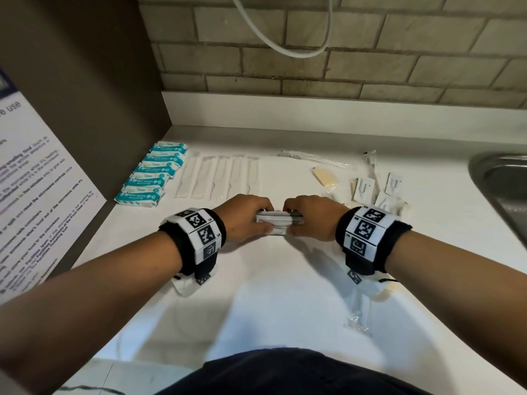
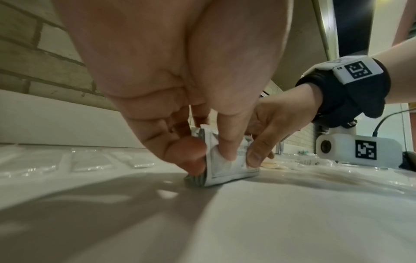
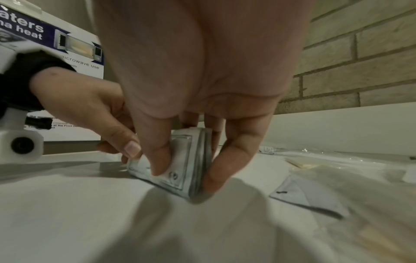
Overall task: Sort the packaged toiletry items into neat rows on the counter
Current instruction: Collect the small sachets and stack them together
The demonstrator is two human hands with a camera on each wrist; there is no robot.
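Note:
A stack of white shampoo sachets (image 1: 279,220) stands on edge on the white counter (image 1: 285,295), held from both ends. My left hand (image 1: 251,216) pinches its left end between thumb and fingers, and my right hand (image 1: 306,216) pinches its right end. The left wrist view shows the sachet stack (image 2: 227,169) touching the counter under both hands. In the right wrist view the stack (image 3: 180,165) sits between thumb and fingertip. A row of teal wet-wipe packs (image 1: 151,175) and a row of clear-wrapped white items (image 1: 219,178) lie at the back left.
Loose toothpaste sachets (image 1: 379,186), a beige wrapped item (image 1: 326,178) and a wrapped toothbrush (image 1: 313,159) are scattered at the back right. A steel sink (image 1: 502,183) is at the right. A brown panel with a notice (image 1: 42,181) bounds the left. More clear wrappers (image 1: 359,312) lie under my right wrist.

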